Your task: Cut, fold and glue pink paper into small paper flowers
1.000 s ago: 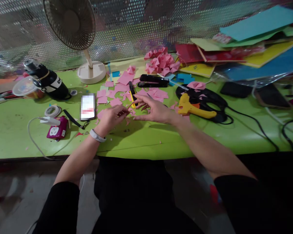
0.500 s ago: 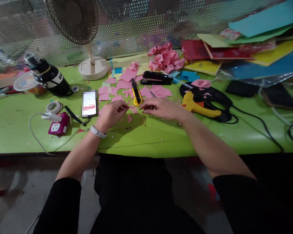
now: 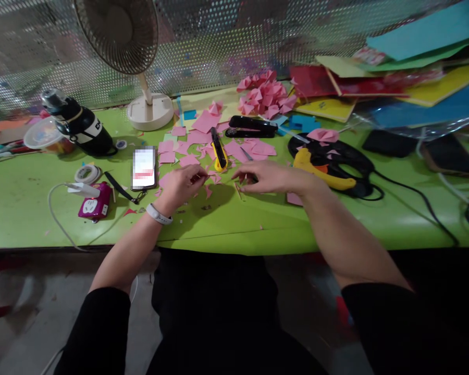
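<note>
My left hand [image 3: 182,185] rests on the green table [image 3: 226,224], its fingers pinched shut on a thin stick whose tip points right. My right hand [image 3: 268,177] is curled over the table a little to the right, thumb and fingertips pinched on another thin stick [image 3: 238,190] that slants down to the surface. Small pink paper scraps [image 3: 209,190] lie between and under both hands. Just behind them lie a yellow utility knife [image 3: 219,151] and several pink paper squares [image 3: 203,125].
A black stapler [image 3: 251,126], pink folded paper flowers [image 3: 263,94] and a fan [image 3: 148,112] stand behind. A yellow glue gun [image 3: 324,176] with black cable lies right. A phone [image 3: 144,167], black bottle [image 3: 82,127] and pink charger [image 3: 94,204] are on the left. Coloured sheets [image 3: 406,78] are stacked far right.
My right hand has drawn back from the utility knife, its fingers going from spread to pinched over a stick. The left hand has stayed pinched in nearly the same place.
</note>
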The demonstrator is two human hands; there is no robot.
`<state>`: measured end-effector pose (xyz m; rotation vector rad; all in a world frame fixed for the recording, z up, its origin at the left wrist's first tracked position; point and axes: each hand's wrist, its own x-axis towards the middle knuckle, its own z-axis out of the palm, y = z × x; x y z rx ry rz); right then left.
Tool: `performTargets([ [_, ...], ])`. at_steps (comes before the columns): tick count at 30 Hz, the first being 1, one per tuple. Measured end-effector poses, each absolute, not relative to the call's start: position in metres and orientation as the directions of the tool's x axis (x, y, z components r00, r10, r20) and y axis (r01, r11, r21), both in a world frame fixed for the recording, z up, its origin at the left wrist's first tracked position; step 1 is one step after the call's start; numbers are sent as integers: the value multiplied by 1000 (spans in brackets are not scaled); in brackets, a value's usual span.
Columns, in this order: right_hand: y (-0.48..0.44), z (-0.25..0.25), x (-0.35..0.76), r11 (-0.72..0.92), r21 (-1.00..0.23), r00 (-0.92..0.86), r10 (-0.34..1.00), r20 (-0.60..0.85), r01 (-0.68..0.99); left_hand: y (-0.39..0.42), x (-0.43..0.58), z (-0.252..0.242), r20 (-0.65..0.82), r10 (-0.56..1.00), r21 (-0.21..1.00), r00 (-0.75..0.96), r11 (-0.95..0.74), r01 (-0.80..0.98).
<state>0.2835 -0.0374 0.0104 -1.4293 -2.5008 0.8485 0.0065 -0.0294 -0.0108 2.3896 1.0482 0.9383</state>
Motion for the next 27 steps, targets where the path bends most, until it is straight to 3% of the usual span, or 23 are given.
performTargets([
  [7,-47,22,280,260,-675,-347,938,6,690,-32,9,-11,430,744,554,511,-665,501],
  [12,-55,20,258,285,-801,-446,895,25,527,-37,11,-10,446,701,514,556,-709,482],
  [21,-57,10,245,265,-832,-301,945,126,487,-41,12,-10,459,619,478,637,-777,410],
  [27,-56,10,244,388,-771,-430,888,165,505,-43,11,-12,464,594,457,657,-796,397],
])
